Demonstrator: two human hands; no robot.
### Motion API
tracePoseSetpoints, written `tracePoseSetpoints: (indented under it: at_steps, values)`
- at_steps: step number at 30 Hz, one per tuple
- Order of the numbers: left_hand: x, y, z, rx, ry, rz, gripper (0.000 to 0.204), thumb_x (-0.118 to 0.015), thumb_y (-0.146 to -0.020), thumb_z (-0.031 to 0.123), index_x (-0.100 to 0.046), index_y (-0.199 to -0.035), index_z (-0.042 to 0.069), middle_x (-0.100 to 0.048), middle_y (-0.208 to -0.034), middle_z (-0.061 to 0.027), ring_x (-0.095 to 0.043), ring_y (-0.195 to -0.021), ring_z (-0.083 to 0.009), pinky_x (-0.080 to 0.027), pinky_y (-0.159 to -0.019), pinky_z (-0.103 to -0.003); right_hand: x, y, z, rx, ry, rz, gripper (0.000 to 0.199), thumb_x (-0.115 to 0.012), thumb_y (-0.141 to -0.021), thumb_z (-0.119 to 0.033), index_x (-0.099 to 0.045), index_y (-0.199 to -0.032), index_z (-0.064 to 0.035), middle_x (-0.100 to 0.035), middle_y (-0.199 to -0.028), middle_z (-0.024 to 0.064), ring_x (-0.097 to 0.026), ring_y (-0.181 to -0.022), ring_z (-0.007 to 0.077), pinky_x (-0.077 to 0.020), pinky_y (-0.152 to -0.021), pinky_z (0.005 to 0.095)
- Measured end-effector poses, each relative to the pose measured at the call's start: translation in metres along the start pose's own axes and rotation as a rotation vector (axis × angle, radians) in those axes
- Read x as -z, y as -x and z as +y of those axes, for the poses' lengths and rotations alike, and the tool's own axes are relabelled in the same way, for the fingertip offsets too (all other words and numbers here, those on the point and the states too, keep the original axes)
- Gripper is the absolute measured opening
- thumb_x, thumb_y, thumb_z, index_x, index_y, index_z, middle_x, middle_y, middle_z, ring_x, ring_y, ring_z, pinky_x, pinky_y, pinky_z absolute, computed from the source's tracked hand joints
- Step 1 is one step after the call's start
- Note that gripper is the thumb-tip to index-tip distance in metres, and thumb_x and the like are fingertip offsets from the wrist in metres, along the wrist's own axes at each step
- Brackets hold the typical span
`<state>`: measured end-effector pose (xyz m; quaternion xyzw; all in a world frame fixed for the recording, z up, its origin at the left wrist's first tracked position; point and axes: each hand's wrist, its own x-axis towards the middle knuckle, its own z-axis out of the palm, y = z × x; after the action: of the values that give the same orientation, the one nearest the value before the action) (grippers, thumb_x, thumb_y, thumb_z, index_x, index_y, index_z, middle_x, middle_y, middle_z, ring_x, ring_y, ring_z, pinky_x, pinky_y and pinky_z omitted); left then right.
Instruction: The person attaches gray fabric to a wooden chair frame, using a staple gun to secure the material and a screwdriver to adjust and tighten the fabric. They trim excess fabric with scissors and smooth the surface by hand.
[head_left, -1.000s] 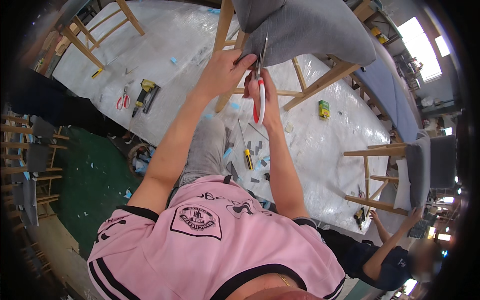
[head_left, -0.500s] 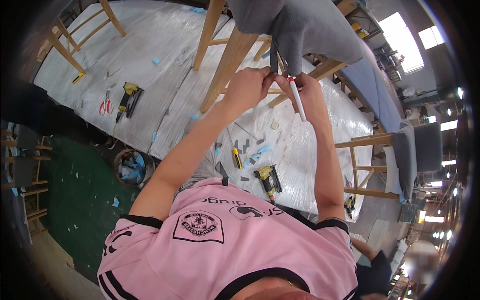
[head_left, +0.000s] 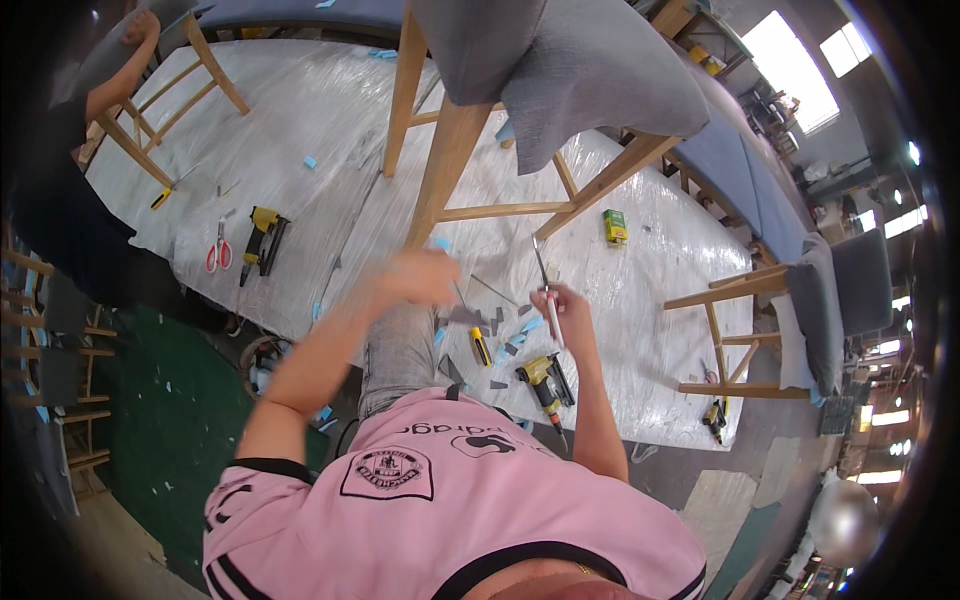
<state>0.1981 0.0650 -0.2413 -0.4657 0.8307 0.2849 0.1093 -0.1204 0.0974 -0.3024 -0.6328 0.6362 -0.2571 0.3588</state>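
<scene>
Above the plastic-covered table (head_left: 300,120), the left hand (head_left: 420,277) was blurred, so I could not tell its fingers' state; just right, the right hand (head_left: 568,308) clenched scissors (head_left: 545,285), blades pointing far toward the grey fabric (head_left: 590,90) overhead.

The right hand (head_left: 572,312) gripped a pair of scissors (head_left: 546,290), blades pointing up toward the grey fabric (head_left: 590,90) draped over a wooden chair frame (head_left: 450,170) that stood on the plastic-covered worktop (head_left: 300,120); the left hand (head_left: 425,277), blurred, hovered beside the frame's leg, holding nothing visible; a yellow nail gun (head_left: 545,380) lay near the worktop's near edge; red-handled scissors (head_left: 217,252) and another nail gun (head_left: 262,235) lay toward its left edge; a small green box (head_left: 615,226) sat further right.
</scene>
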Motion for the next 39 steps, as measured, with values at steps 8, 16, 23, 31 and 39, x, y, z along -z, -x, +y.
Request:
tracePoseSetpoints:
  at_steps: [8,16,23,31,39]
  values:
    - [0.273,0.021,0.047,-0.703,-1.137,0.989,0.032,-0.076,-0.088,0.017,-0.071,-0.119,0.011,-0.066,-0.12,-0.0141,-0.066,-0.112,-0.0269,-0.053,-0.096,-0.038,-0.023,0.025,-0.009,-0.022,-0.263,0.027,0.049,-0.074,-0.094,-0.01,-0.058,-0.139,0.001,-0.07,-0.095,0.0078,-0.062,-0.076,0.007,-0.0503,-0.066,0.0242]
    - [0.336,-0.046,0.077,-0.61,-0.933,0.197,0.031,-0.085,-0.079,0.026,-0.08,-0.103,0.008,-0.076,-0.097,-0.0186,-0.072,-0.098,-0.0292,-0.054,-0.088,-0.041,-0.033,-0.026,-0.161,0.356,-0.341,0.106,0.052,-0.076,-0.092,-0.023,-0.056,-0.132,0.0023,-0.061,-0.077,0.0082,-0.051,-0.065,0.0128,-0.0471,-0.063,0.0284]
    - [0.339,-0.041,0.081,-0.525,-0.853,0.112,0.033,-0.087,-0.076,0.029,-0.081,-0.102,0.01,-0.077,-0.098,-0.0158,-0.072,-0.096,-0.0288,-0.054,-0.087,-0.042,-0.045,-0.025,-0.163,0.387,-0.121,0.028,0.058,-0.082,-0.086,-0.03,-0.059,-0.128,0.003,-0.063,-0.077,0.0132,-0.055,-0.064,0.0181,-0.0487,-0.064,0.0314]
    - [0.339,-0.051,0.086,-0.484,-0.803,0.072,0.034,-0.088,-0.074,0.031,-0.082,-0.102,0.013,-0.078,-0.095,-0.0112,-0.071,-0.09,-0.0265,-0.054,-0.084,-0.043,-0.037,-0.036,-0.195,0.378,-0.213,0.272,0.058,-0.084,-0.089,-0.035,-0.06,-0.127,0.0021,-0.061,-0.083,0.0049,-0.053,-0.073,0.0098,-0.0488,-0.066,0.0274]
    - [0.349,-0.056,0.09,-0.474,-0.776,0.064,0.031,-0.085,-0.076,0.032,-0.082,-0.099,0.012,-0.076,-0.085,-0.0075,-0.069,-0.081,-0.0212,-0.054,-0.075,-0.039,-0.025,-0.053,-0.202,0.446,-0.081,0.424,0.068,-0.082,-0.087,-0.05,-0.061,-0.126,0.0017,-0.064,-0.085,0.0087,-0.059,-0.072,0.0153,-0.0513,-0.068,0.0303]
